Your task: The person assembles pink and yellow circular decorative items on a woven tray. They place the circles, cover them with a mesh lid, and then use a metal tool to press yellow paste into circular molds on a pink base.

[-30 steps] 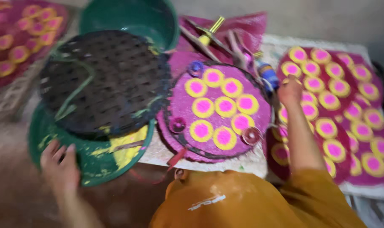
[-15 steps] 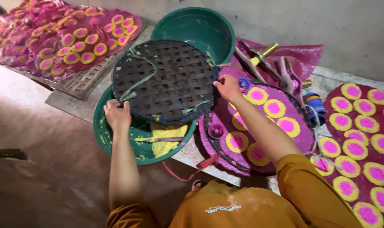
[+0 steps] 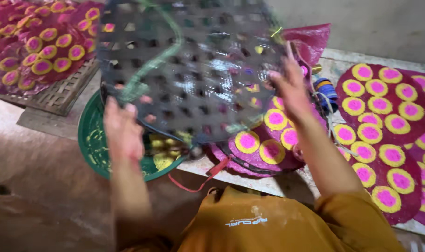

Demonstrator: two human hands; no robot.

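Woven black mat (image 3: 194, 70) – a round lattice of dark strips with a green strand running through it – is raised off the surface and tilted toward the camera, filling the upper middle of the view and blurred. At its seven o'clock edge the left hand (image 3: 123, 130) grips the rim, fingers curled over the weave. At its three o'clock edge the right hand (image 3: 289, 86) holds the opposite rim, fingers spread along it.

Below the mat, at about seven o'clock, a green basin (image 3: 93, 144) sits with yellow smears inside; part of it is hidden behind the mat. At five o'clock a round magenta sheet (image 3: 268, 149) with yellow-ringed pink discs lies on the surface (image 3: 287, 184), partly seen through the lattice holes. A red strap (image 3: 208, 175) hangs off the surface edge just beneath it.

Farther out at three o'clock, a second round sheet of discs (image 3: 385, 107) lies flat, with a blue spool (image 3: 325, 88) between it and the right hand. At ten o'clock, more disc-covered sheets (image 3: 39, 46) rest on a woven tray (image 3: 58, 95). An orange garment (image 3: 273, 219) fills the bottom.
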